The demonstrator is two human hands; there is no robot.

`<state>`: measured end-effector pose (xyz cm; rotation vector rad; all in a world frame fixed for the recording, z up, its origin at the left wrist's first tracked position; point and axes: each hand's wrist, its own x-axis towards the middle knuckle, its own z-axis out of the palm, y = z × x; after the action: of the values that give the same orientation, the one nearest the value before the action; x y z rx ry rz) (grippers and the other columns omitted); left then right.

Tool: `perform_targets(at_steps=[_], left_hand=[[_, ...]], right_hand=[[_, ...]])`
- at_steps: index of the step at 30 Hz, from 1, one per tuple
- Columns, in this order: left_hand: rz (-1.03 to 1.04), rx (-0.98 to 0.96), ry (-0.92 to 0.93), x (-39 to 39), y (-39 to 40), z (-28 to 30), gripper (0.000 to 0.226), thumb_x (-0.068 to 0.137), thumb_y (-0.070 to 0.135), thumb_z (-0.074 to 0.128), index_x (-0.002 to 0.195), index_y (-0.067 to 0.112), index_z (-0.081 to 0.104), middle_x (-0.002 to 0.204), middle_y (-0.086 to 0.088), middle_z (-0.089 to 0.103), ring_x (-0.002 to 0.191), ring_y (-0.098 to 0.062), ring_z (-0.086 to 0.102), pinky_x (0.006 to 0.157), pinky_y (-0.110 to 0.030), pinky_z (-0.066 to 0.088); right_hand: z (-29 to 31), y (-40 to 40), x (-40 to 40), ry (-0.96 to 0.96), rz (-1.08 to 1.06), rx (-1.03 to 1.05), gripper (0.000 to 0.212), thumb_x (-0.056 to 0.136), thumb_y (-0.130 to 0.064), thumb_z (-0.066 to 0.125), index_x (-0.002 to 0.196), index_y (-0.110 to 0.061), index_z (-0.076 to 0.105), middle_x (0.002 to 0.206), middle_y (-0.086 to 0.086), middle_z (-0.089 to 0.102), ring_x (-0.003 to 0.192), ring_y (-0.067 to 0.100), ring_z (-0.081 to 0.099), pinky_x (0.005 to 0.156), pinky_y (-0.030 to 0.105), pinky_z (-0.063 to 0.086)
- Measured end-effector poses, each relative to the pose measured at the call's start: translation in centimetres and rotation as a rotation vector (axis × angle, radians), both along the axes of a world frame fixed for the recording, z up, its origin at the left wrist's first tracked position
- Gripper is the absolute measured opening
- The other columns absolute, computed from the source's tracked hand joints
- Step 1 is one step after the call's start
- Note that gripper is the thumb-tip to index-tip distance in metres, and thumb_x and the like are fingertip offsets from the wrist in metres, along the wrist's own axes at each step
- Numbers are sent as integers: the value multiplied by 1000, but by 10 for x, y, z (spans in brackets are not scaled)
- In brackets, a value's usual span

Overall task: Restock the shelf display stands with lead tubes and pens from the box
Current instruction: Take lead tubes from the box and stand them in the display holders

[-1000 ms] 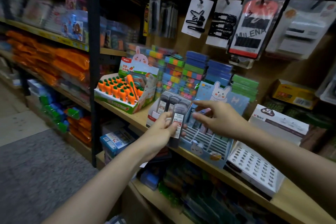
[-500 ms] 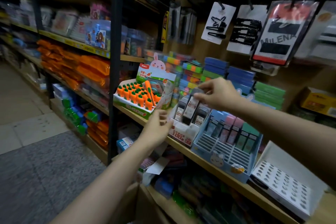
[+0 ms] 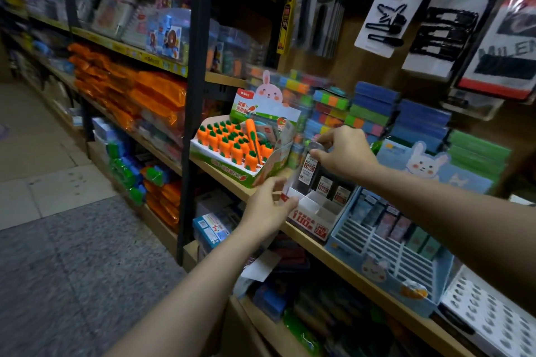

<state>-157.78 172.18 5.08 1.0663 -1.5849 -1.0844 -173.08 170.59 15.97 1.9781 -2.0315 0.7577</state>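
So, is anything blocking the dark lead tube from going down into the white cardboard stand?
Nothing visible: the right hand pinches the dark lead tube above the white cardboard stand, whose front compartments look empty.

Two hands were in view: the right hand (image 3: 346,153) and the left hand (image 3: 268,206). The right grip pinched one lead tube (image 3: 308,166); just below and right of that grip, two more lead tubes (image 3: 324,187) stood in one white display stand (image 3: 311,213), making three tubes that could be told apart. Left of the grip sat one carrot display box (image 3: 246,151). Below and right of it were one blue bunny stand (image 3: 388,249) and one white holed tray (image 3: 490,310).
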Motion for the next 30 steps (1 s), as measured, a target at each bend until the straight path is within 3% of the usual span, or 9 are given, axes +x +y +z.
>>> perform_targets(at_steps=[4,8,11,15,18,22,26,30], left_hand=[[10,-19,36,0,-5,-9,43,86,21,70,126,19,55,119,-1,62,102,-13,63,90,-36,55],[-14,-13,87,-3,-7,-14,36,87,15,69,113,34,53,119,5,59,104,-11,61,78,-20,52],[-27,15,104,-5,-6,-17,41,87,12,68,112,40,51,116,8,60,102,-8,62,79,-22,53],[-82,39,86,-1,1,-16,51,88,13,68,131,33,49,117,15,57,110,-6,58,90,-28,53],[-61,-46,-3,10,12,-11,52,89,16,68,136,29,49,123,14,55,112,-1,51,86,-18,47],[-86,-120,-59,33,36,-5,34,90,5,62,120,21,61,116,4,65,109,-10,60,90,-15,48],[-217,-46,-286,64,85,-24,23,90,-3,60,112,1,65,105,-7,69,92,-10,63,84,-14,49],[-154,164,-607,111,143,-91,14,90,10,64,101,5,71,102,-10,72,93,-16,67,84,-25,51]], right_hand=[[-15,0,-2,42,6,-38,32,84,-37,72,110,-20,72,92,0,72,75,12,58,66,26,49],[-33,3,-4,69,1,-114,26,81,-40,74,100,-24,70,97,-3,68,92,20,62,83,40,50],[-44,6,-2,118,-31,-122,27,83,-42,71,105,-27,70,109,0,62,106,24,54,91,44,39],[-41,18,-2,138,-38,-93,39,90,-43,63,125,-26,63,121,2,52,115,25,47,96,46,36],[-32,44,-1,-77,90,-193,45,92,-28,62,135,-25,52,122,0,46,117,19,46,101,44,41],[-64,107,20,-400,305,-370,42,88,-10,64,123,-30,50,113,-9,50,101,1,52,88,17,44],[-137,165,52,-480,506,-167,36,85,-6,64,114,-25,56,106,-8,57,94,2,58,79,10,44],[-222,192,71,-536,513,214,28,79,3,65,101,-14,65,98,1,62,84,15,63,77,24,51]])
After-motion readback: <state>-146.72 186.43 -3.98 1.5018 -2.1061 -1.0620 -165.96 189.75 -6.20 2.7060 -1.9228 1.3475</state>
